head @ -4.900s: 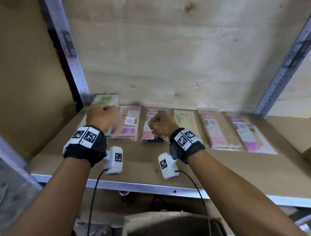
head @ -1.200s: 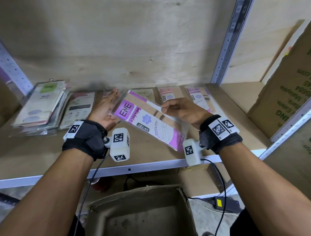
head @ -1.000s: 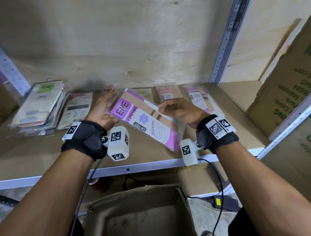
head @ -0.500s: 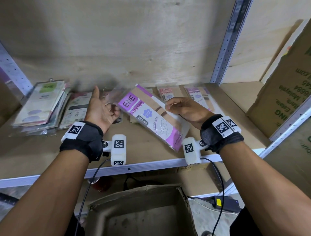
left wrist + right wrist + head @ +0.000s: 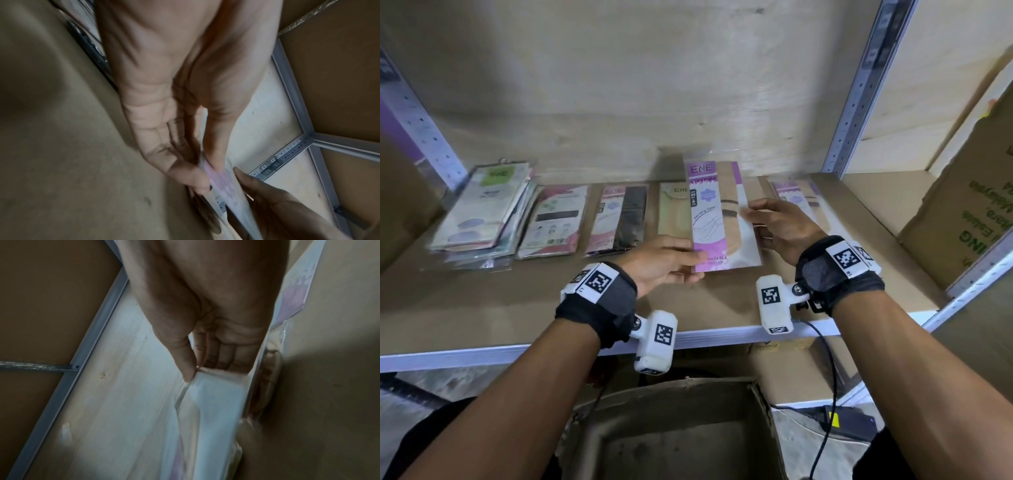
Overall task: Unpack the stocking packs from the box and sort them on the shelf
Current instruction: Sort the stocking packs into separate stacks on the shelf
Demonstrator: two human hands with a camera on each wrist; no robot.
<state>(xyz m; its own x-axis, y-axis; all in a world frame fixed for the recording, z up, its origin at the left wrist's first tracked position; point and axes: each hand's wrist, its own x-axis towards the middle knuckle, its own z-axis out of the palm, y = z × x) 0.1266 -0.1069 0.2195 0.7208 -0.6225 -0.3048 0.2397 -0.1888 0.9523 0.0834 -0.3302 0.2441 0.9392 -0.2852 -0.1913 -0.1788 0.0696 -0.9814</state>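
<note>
One stocking pack (image 5: 717,219) pinched between two hands: left hand (image 5: 661,265), right hand (image 5: 782,229).

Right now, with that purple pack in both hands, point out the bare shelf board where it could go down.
Bare board runs along the shelf front edge, before the row of packs. A wider patch lies right of the purple packs, toward the cardboard carton. The back row is crowded: green-label stack, black-stocking pack, beige pack. Both hands, left and right, hold the purple ENE pack.

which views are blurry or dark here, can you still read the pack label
Head view: evenly lit, edges bowed by the wide lens, "ENE" legible on the purple pack. Left wrist view: dim, pack smeared by motion blur. Right wrist view: shadowed, pack a pale, soft blur, no print readable.
</note>
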